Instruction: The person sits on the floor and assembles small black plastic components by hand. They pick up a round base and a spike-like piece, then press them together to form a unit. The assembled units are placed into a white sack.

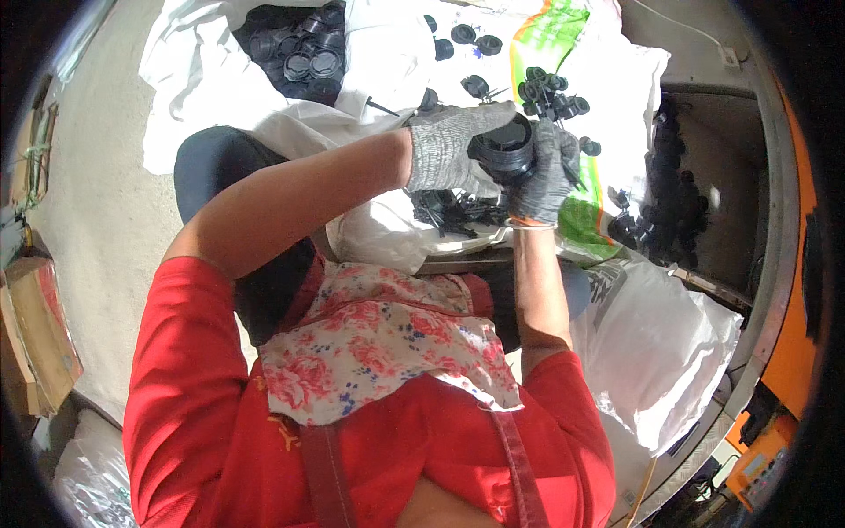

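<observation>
Both my hands wear grey knit gloves and meet above a white, green and orange sheet. My left hand (451,148) is closed around the left side of a small stack of round black plastic caps (503,151). At the stack's right side, my right hand (546,172) is closed with its fingers curled against the caps. A thin dark pointed piece (574,176) sticks out beside it; whether the hand grips that piece is hidden. Under the hands lies a pile of thin black plastic scraps (462,211). A cluster of small black pieces (553,95) sits just beyond them.
A white sack (198,79) holding many black caps (308,57) lies open at the far left. Loose black caps (475,37) dot the sheet. On the right stand a dark bin (717,145) with black pieces and a clear plastic bag (660,343). Cardboard (44,326) is at left.
</observation>
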{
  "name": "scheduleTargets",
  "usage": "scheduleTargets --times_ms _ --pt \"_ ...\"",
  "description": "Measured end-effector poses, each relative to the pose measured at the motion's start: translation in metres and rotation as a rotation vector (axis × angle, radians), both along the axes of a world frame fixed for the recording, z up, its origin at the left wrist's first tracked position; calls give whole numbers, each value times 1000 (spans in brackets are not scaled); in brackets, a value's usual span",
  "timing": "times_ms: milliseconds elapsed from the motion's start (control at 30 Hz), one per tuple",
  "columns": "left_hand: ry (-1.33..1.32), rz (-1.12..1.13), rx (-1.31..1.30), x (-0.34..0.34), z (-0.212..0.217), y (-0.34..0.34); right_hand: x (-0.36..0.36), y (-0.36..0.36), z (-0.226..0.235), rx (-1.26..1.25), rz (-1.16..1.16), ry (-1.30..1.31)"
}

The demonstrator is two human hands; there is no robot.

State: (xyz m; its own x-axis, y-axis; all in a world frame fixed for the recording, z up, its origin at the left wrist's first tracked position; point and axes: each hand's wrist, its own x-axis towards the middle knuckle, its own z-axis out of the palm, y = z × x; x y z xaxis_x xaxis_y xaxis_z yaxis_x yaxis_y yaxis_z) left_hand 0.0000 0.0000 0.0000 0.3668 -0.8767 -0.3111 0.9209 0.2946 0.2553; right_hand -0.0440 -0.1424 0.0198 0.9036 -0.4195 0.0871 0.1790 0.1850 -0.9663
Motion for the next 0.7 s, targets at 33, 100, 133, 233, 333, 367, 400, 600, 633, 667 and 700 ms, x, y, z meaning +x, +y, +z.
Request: scheduleTargets --times_ms 33,100,133,233,333,367,400,600,633,667,700 --pt "-89 36 -68 2 -6 -4 -1 8 1 -41 -63 -29" --pt "-262 97 -38 3 -8 -9 7 -2 -8 -290 -147 24" --pt "-347 120 62 2 5 -7 6 -6 -11 -279 -177 -18" --pt "-447 190 48 10 6 -12 7 -8 -13 -307 -161 -23" --pt "-840 320 398 8 20 -16 14 -12 -27 63 -106 128" --pt "-1479 369 789 7 26 -15 18 -14 -34 258 -88 193" --pt "-1641 373 837 1 28 -14 23 -13 -39 269 -93 262" --pt "-2411 575 1282 16 33 13 39 -40 -107 -886 -70 277" --pt "-2306 766 1295 34 23 21 38 -43 -116 -1155 47 380" --pt "-2224 607 1399 56 14 31 40 -46 -125 -1423 168 481" --pt "-2115 437 1506 64 5 40 33 -27 -118 -1381 292 484"
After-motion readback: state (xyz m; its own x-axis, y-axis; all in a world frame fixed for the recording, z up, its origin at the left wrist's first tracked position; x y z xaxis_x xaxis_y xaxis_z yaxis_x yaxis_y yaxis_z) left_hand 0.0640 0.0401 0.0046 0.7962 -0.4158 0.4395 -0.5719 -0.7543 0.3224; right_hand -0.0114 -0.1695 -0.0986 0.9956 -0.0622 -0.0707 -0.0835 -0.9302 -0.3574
